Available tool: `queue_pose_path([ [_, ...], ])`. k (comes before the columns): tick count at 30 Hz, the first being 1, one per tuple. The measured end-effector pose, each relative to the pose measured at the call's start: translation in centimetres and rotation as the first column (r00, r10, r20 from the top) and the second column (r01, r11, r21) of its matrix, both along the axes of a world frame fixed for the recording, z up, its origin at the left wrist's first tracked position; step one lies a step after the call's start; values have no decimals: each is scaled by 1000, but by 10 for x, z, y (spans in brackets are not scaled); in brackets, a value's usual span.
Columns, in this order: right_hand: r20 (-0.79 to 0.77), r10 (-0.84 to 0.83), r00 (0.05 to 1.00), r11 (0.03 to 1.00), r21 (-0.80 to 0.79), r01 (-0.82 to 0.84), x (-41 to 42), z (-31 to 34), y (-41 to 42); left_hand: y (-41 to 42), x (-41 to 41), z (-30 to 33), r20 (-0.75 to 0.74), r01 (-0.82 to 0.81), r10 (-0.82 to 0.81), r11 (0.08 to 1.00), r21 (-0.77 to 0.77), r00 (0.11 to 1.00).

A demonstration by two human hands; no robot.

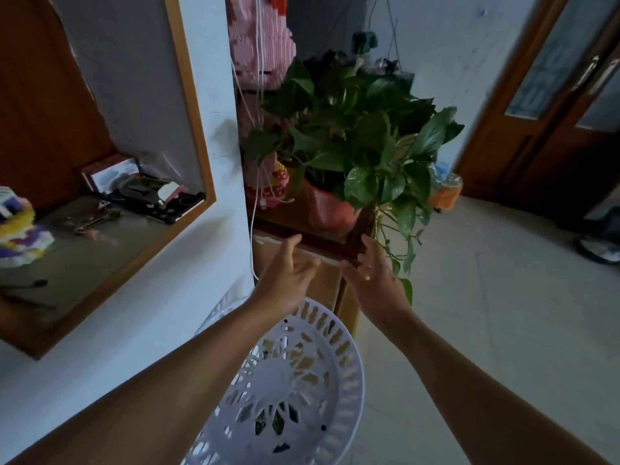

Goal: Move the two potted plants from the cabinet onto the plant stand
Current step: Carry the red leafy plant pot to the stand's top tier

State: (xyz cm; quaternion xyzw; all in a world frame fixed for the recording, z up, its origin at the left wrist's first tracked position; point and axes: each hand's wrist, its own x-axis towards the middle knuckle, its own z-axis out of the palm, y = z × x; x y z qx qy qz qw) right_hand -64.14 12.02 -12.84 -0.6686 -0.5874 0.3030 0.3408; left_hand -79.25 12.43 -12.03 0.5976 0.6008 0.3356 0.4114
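A leafy green plant in a red pot (327, 209) stands on the wooden cabinet (302, 276) ahead of me. Its trailing stems hang over the cabinet's right edge. A second plant (335, 72) with darker leaves shows behind it, its pot hidden. The white perforated plant stand (295, 374) is directly below my arms, its round top bare. My left hand (285, 273) and my right hand (372, 273) are both stretched toward the cabinet front, fingers apart, holding nothing, a short way below the red pot.
A wall corner with a wood-framed niche (188, 105) full of small items is on the left. A pink block figure (258, 45) and white cables stand behind the plants. Wooden doors (553, 105) and open tiled floor (486, 297) lie to the right.
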Motion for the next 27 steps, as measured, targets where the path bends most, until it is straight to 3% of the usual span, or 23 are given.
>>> queue_pose_path([
  [13,-108,-81,991,987,130,95,-23,-42,52,82,-15,-44,32,101,-105,989,108,994],
  [19,-79,-96,992,967,228,112,-28,-66,71,116,-11,-71,76,171,-191,962,214,979],
  [27,-38,-106,994,930,350,112,-14,-105,115,160,4,-104,32,126,-147,925,357,989],
])
